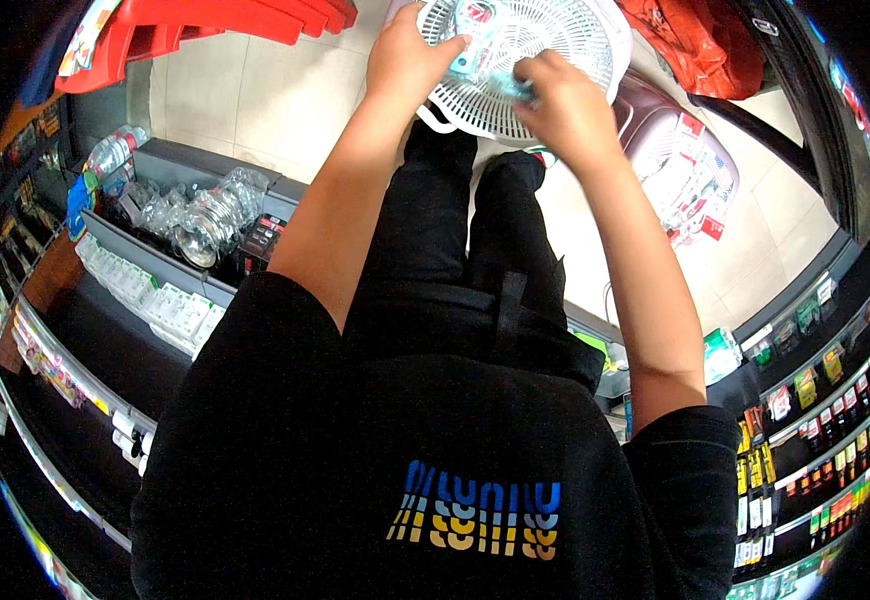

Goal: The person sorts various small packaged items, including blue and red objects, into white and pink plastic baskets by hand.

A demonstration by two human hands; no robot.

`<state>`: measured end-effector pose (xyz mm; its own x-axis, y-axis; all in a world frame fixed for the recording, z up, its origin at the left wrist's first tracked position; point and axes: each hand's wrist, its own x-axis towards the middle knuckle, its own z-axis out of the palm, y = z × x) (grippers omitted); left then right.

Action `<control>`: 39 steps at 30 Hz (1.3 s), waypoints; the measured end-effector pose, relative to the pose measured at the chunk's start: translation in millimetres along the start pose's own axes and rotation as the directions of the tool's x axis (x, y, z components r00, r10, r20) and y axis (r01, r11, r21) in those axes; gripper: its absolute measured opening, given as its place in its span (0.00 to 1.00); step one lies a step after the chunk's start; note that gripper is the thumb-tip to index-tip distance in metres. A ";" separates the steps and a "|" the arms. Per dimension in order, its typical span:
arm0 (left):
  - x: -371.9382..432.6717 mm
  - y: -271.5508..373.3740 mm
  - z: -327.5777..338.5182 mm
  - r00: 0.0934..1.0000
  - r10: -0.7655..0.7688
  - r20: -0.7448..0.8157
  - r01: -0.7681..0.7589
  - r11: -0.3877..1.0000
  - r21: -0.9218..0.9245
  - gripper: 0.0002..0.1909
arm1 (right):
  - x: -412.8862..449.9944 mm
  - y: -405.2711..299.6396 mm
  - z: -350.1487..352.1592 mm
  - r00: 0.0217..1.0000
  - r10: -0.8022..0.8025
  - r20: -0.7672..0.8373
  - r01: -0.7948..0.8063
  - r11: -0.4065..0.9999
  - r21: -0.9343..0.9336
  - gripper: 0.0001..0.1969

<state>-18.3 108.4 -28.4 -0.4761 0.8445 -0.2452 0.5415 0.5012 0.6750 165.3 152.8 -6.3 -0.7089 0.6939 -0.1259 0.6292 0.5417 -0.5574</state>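
Observation:
At the top of the head view, a white plastic basket with a slotted round base sits in front of my legs. My left hand is at its left side, thumb lying over the edge of a teal-and-white package. The left fingers are partly cut off by the frame, so whether they grip the package or the basket's rim is unclear. Over the basket, my right hand is blurred, its fingers closed around a small teal item whose kind I cannot make out.
A pinkish plastic bin holding packaged goods stands at right, below a red plastic bag. Red plastic stools are top left. Bagged metal items fill the left shelf. Packs hang on the right-hand racks.

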 end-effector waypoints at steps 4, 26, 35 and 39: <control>1.2 1.4 1.4 1.000 -0.026 0.018 0.026 1.000 -0.009 0.33 | -5.6 -15.2 32.7 0.985 0.003 0.172 0.021 0.990 -0.138 0.13; 0.0 1.8 5.5 1.000 -0.022 -0.005 0.023 0.997 0.076 0.33 | -3.1 2.4 59.7 0.983 0.129 0.127 -0.157 0.958 0.238 0.10; 10.0 -11.7 -5.0 0.987 0.128 -0.099 -0.132 0.991 -0.033 0.21 | -37.2 9.0 -5.3 0.904 0.406 -0.136 -0.318 0.850 0.420 0.11; 1.1 20.5 -9.3 0.938 0.334 -0.091 -0.330 0.943 0.049 0.17 | -99.2 52.5 -3.2 0.795 0.576 -0.189 -0.356 0.697 0.622 0.08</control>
<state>-14.1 117.8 -8.4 -0.3292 0.9424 0.0586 0.7014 0.2025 0.6833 269.6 113.9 -20.5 -0.1414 0.9537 -0.2655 0.4926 -0.1649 -0.8545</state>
